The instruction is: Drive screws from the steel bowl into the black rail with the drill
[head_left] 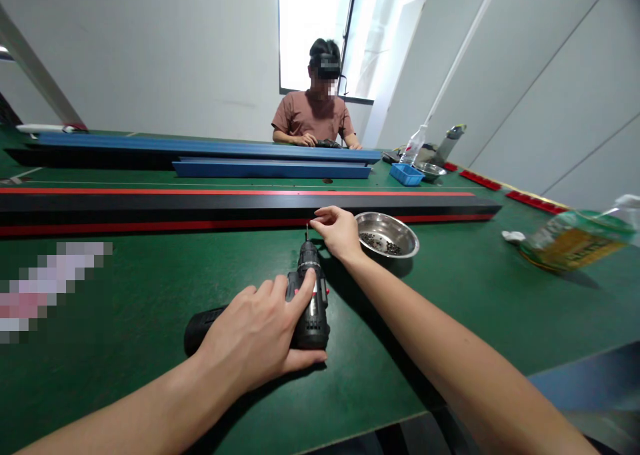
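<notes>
A black cordless drill [314, 311] lies on its side on the green table, its bit pointing away from me at the dark rail. My left hand [255, 328] is wrapped round the drill's handle and body, thumb along its top. At the bit's tip is my right hand [337, 231], with thumb and index finger pinched together; whatever is between them is too small to make out. Just right of that hand stands a steel bowl [385, 218] with many small dark screws [383, 243] in it. The long black rail with red strips [240, 209] lies crosswise just beyond the bit.
Blue rails [270, 168] lie farther back, before a seated person [317, 118]. A blue basket [406, 174], a second steel bowl [430, 170] and a bottle [414, 145] stand at the back right. A large yellow-labelled plastic jar [575, 241] is at right. The table's front edge runs below my arms.
</notes>
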`<action>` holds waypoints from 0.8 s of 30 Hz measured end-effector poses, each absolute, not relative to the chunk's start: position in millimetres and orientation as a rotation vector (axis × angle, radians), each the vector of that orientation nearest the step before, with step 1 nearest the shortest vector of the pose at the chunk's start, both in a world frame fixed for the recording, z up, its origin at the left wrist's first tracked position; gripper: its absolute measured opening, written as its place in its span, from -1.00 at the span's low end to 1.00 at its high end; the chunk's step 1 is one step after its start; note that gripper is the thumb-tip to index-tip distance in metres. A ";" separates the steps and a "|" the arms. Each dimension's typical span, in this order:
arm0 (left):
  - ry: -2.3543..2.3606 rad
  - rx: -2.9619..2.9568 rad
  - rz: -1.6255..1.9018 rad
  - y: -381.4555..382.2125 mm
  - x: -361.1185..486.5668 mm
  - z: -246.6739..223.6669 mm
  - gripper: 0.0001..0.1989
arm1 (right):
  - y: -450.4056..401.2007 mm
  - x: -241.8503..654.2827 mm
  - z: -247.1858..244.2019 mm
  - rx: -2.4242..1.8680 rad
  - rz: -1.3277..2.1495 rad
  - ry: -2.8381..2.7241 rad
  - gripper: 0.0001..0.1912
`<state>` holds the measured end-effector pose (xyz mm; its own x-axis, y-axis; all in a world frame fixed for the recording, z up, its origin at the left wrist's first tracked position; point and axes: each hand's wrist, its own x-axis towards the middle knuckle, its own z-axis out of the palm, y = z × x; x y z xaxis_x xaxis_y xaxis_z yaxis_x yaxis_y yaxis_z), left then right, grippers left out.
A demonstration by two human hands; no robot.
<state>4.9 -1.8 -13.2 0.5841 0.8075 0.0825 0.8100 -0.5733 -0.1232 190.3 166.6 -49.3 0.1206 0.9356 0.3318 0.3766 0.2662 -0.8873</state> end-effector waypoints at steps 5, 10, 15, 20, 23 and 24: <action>-1.384 -2.672 -0.026 -2.9 5.2 -13.0 0.02 | 186.9 182.8 -70.5 -1.370 0.730 -1.304 -0.80; -1.405 -2.678 -0.008 -3.2 5.3 -12.4 0.01 | 199.8 182.4 -79.8 -1.279 0.862 -1.277 -0.80; -1.404 -2.690 -0.003 -4.3 4.3 -11.5 0.01 | 203.0 183.6 -81.4 -1.253 0.867 -1.322 -0.82; -1.422 -2.696 0.008 -3.4 3.6 -12.1 0.01 | 201.7 185.2 -81.8 -1.232 0.863 -1.377 -0.83; -1.424 -2.700 0.001 -2.6 3.3 -12.8 0.01 | 199.9 184.9 -80.9 -1.228 0.883 -1.367 -0.86; -1.422 -2.701 -0.006 -2.5 3.2 -12.9 0.01 | 199.4 184.6 -80.6 -1.227 0.897 -1.353 -0.87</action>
<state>3.2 -2.5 -12.9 0.5671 0.8224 0.0449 0.8228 -0.5632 -0.0767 184.6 199.4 -80.6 0.0788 0.9746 0.2097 0.1856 0.1923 -0.9636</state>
